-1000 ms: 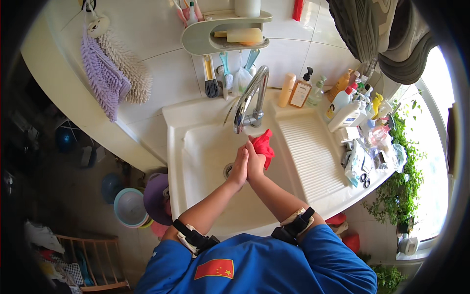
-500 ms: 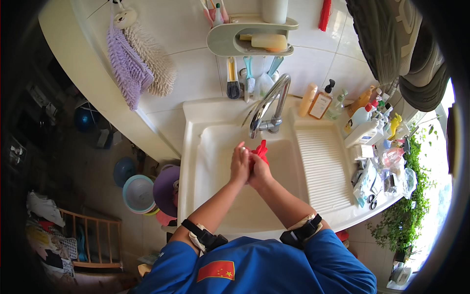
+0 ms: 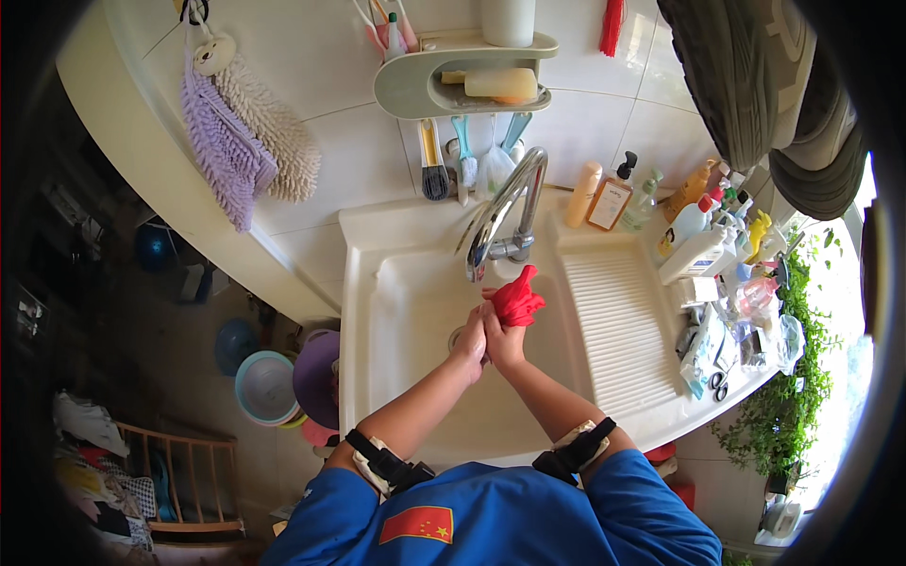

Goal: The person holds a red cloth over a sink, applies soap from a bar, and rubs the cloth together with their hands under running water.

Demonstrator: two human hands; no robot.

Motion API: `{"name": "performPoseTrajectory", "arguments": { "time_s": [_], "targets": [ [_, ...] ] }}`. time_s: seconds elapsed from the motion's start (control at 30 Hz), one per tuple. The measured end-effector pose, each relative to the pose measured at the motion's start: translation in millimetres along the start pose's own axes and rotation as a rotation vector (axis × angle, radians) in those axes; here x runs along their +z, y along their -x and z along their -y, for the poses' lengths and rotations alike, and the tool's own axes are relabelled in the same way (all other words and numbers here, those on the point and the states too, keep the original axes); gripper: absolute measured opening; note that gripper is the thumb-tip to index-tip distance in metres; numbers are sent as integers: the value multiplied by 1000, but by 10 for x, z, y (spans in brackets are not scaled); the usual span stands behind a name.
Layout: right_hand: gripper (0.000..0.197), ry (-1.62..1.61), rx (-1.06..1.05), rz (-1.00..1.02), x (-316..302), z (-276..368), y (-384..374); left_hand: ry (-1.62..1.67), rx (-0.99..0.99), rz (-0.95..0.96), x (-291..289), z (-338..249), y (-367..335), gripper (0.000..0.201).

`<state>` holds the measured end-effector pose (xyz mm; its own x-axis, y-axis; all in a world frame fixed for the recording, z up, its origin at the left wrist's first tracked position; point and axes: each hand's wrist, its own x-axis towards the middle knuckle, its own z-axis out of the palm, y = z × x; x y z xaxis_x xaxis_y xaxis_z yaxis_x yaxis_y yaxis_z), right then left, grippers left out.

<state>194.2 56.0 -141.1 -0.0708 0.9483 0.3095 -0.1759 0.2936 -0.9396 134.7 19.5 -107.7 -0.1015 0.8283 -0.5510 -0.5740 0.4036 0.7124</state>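
Over the white sink basin (image 3: 401, 349), just below the spout of the chrome tap (image 3: 510, 212), my two hands are pressed together. A bunched red cloth (image 3: 518, 298) bulges up out of my right hand (image 3: 507, 343), whose fingers are closed round its lower part. My left hand (image 3: 471, 340) is closed too, its palm and fingers against the right hand and the cloth. Most of the fingertips and the squeezed part of the cloth are hidden between the palms. No water stream can be made out from the tap.
A ribbed drainboard (image 3: 618, 321) adjoins the sink, with bottles (image 3: 609, 203), packets and scissors (image 3: 719, 386) along its edge. Brushes (image 3: 434, 174) hang under the soap shelf (image 3: 401, 90). Purple and beige cloths (image 3: 226, 141) hang left; basins (image 3: 267, 389) stand below. Shoes (image 3: 755, 85) overhang at right.
The red cloth, mostly covered by my hands before, now stands out above my right hand. My left fingers have gone from raised and straight to folded against the right hand. The view has shifted slightly.
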Motion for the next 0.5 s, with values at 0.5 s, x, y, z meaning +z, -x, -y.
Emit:
{"name": "performPoseTrajectory", "arguments": {
  "time_s": [0.5],
  "targets": [
    [20, -600, 1188, -70, -69, 150, -278, -1445, 833, -80, -317, 1, 121, 51]
  ]
}}
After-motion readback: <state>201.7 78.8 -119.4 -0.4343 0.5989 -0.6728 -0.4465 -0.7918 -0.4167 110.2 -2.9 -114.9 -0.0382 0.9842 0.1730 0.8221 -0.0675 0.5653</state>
